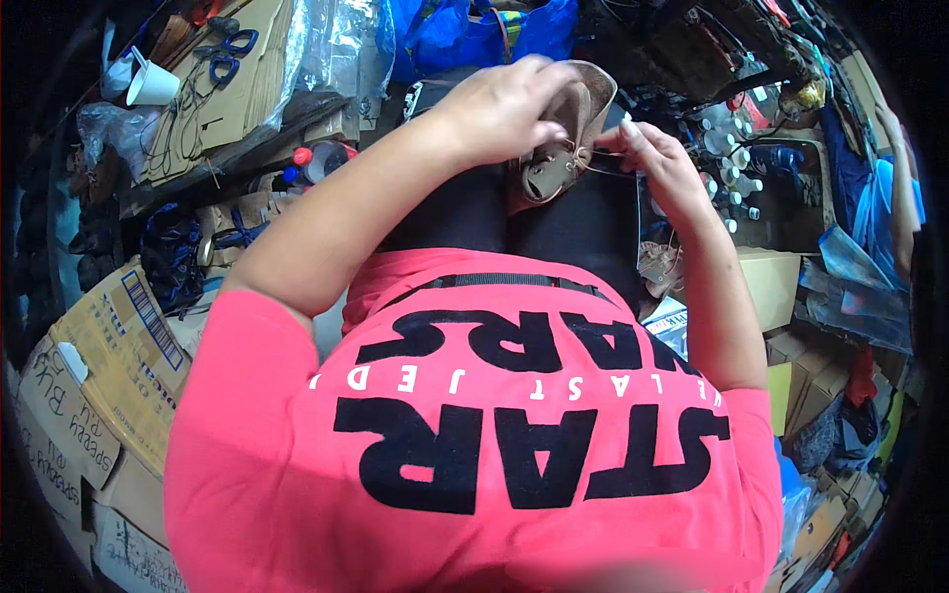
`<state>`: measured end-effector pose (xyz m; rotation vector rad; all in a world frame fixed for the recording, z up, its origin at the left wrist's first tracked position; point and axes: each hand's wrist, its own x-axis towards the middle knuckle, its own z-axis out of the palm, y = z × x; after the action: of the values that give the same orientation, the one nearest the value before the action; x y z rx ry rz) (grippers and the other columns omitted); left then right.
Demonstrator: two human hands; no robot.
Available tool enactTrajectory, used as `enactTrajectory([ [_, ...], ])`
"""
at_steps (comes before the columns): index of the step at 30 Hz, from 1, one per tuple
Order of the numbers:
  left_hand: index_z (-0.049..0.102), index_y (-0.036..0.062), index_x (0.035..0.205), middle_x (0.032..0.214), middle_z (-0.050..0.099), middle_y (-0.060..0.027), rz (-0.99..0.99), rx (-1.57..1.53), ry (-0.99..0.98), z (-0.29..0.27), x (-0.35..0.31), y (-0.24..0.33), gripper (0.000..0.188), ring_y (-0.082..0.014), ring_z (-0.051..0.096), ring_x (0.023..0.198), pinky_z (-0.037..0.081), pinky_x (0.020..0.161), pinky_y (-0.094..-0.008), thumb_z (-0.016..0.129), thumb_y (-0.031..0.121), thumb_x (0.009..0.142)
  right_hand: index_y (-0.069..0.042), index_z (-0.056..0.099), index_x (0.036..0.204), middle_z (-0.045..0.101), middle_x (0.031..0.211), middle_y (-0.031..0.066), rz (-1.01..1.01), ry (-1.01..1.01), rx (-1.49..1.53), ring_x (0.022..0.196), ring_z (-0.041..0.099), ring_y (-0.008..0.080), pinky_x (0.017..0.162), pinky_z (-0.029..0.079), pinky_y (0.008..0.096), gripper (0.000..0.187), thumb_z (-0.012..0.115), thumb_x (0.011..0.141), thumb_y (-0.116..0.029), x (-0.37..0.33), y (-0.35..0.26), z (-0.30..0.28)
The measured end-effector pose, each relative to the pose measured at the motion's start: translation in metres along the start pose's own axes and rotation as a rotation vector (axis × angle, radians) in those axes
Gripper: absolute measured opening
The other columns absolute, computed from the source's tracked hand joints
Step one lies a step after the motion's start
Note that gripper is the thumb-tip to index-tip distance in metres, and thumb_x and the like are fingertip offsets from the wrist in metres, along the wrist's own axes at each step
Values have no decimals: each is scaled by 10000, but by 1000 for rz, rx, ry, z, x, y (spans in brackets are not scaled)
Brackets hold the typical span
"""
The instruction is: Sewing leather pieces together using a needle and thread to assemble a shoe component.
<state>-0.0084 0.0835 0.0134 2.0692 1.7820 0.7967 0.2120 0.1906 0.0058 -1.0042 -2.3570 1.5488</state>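
Note:
Over my lap is a brown leather shoe [540,188] with eyelets and a thin cord laced through its front. My left hand [514,104] grips the shoe's raised back part, its thumb on the near side; some of its fingers are hidden behind or inside the leather. To the right of the shoe, my right hand [657,163] is closed in a pinch on the thin lace [605,170], which runs from the eyelets. Another brown leather piece [659,263] lies low on the right, beside my right forearm.
Blue plastic bags [479,38] lie beyond my hands. On the left, scissors [227,54] and a white cup [151,81] rest by cardboard sheets. Several small bottles [730,163] crowd the right side. Another person's arm [902,198] shows at the far right.

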Motion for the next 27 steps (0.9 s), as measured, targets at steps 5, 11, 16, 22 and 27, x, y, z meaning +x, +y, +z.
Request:
enactTrajectory([
  [5,646,15,992,943,659,-162,-188,-105,-441,-45,-40,-17,235,-299,641,880,489,784,-375,647,195,841,-34,632,886,546,947,106,-297,18,-364,861,582,270,765,466,338,260,734,774,-245,-18,-13,4],
  [11,628,5,819,752,540,-47,-497,20,-199,-88,-39,-50,436,-154,571,760,450,705,-321,564,424,919,-6,647,863,622,940,82,34,562,404,799,615,214,755,489,319,283,582,920,-275,14,65,-4],
  [16,454,113,665,785,533,-29,-487,-1691,295,-54,-21,-9,427,-198,584,900,432,899,-349,441,396,984,-33,601,869,618,929,128,144,264,1805,887,603,279,955,446,486,446,404,985,-416,13,42,1],
  [22,309,150,549,531,291,-3,-500,-1996,43,-38,-37,-81,493,-153,364,544,399,698,-341,431,324,994,-144,325,563,255,508,-35,128,76,1484,446,213,115,556,291,272,519,376,1003,-416,-20,52,-5],
  [27,441,125,593,613,503,-42,-840,-1550,349,-37,-26,-73,467,-141,465,505,467,775,-359,448,383,982,-94,491,707,461,646,8,229,168,1431,565,456,144,747,436,322,416,458,980,-406,-38,64,-6],
])
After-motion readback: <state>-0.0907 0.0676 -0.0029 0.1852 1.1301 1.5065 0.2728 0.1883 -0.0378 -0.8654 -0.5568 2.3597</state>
